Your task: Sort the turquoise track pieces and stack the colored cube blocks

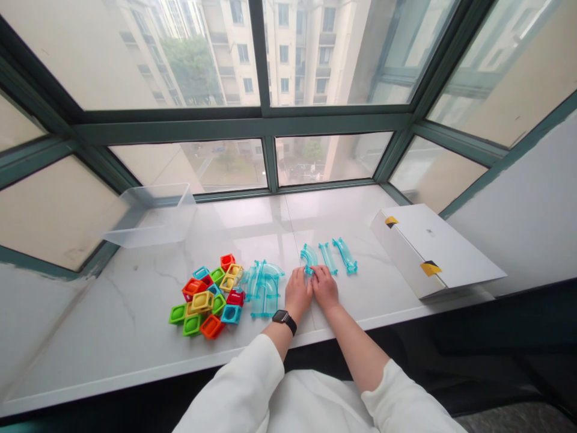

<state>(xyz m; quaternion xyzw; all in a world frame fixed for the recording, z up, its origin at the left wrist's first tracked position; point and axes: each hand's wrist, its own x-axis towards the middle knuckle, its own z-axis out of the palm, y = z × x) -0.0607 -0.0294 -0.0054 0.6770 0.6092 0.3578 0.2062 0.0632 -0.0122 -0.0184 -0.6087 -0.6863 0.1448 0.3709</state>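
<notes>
My left hand (297,293) and my right hand (325,287) meet on the white sill. Their fingers are closed at the near end of a curved, see-through blue track piece (308,254). Part of that end is hidden by the fingertips. Just beyond my right hand lie a narrow straight track piece (328,258) and a wider track piece (345,255), both see-through blue. To the left of my left hand is a cluster of similar clear blue track pieces (265,288), some straight and some curved.
A loose heap of colored hollow blocks (202,302) sits left of the track cluster. A clear plastic bin (155,231) stands at the back left. On the right is a white box (444,246) with yellow-black tabs. Windows border the sill (112,337).
</notes>
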